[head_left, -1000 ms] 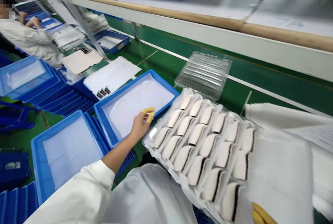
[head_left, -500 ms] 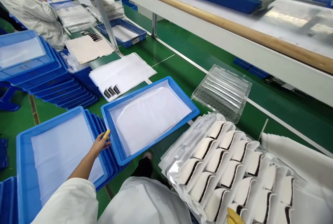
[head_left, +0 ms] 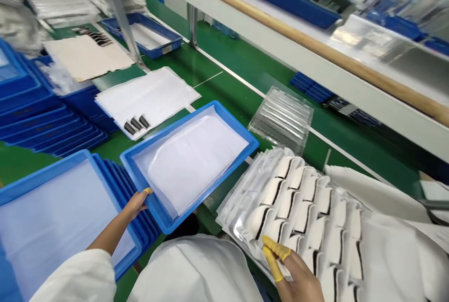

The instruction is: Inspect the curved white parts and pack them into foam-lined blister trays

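Clear plastic pkg of white padded pieces w/ black edges [head_left: 301, 213] lies right of centre, pieces in tight rows, its near end right by the person's white coat [head_left: 192, 269]. R hand [head_left: 298, 278] is on that near end, fingers spread open, not closed round anything, two yellow finger cots [head_left: 275, 256] touching the pkg. L hand [head_left: 135, 204] is over at the near rim of a bright blue plastic tray [head_left: 213, 187], fingertips at the rim, one yellow finger cot [head_left: 147, 191] showing; can't tell if they're actually gripping it.

That tray, lined w/ a white sheet [head_left: 189, 161], sits just left of the pkg. Beside L hand, a stack of blue trays w/ a white-lined top tray [head_left: 52, 217]. Further up, a white sheet w/ three small black pieces [head_left: 136, 125] on it, then a beige sheet [head_left: 84, 56] w/ black strips, and a tall stack of blue trays [head_left: 35, 124] at left. Beyond the pkg, a ribbed clear plastic blister tray [head_left: 280, 119] on the green bench [head_left: 224, 63]. Loose white sheets [head_left: 386, 250] at far right. Wood-railed white shelf [head_left: 315, 44] runs along the top.
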Tool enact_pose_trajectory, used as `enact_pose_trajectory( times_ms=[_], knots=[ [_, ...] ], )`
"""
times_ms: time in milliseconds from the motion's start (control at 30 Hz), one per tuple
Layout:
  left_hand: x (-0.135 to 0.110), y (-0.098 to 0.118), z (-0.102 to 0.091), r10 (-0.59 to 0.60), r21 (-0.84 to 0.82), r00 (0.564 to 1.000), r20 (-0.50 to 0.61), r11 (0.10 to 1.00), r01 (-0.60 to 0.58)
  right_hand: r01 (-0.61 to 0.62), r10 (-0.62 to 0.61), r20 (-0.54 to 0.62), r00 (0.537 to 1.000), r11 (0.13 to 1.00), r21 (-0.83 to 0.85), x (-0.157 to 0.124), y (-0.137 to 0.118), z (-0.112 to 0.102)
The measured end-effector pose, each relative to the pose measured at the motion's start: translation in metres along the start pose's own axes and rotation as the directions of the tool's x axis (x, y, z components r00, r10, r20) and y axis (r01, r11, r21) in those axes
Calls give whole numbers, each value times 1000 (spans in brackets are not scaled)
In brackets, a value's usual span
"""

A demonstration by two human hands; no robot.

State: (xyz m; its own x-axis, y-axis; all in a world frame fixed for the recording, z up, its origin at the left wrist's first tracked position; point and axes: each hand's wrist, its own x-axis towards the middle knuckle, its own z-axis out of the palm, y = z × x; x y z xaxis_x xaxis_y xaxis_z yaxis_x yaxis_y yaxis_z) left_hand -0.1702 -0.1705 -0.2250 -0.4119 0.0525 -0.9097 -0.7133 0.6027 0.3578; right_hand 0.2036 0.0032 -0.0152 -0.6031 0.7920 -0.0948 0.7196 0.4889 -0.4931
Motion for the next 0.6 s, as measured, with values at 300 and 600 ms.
enact_pose_trajectory(
  times_ms=[300,600],
  knots=[
    [-11,-30,-10,-28,-26,1000,6,999,28,-62,45,138,989,991,121,-20,-50,26],
    [-2,-24,-6,-40,-23,999,24,999,41,-41,30,196,980,998,49,-59,-64,49]
  ],
)
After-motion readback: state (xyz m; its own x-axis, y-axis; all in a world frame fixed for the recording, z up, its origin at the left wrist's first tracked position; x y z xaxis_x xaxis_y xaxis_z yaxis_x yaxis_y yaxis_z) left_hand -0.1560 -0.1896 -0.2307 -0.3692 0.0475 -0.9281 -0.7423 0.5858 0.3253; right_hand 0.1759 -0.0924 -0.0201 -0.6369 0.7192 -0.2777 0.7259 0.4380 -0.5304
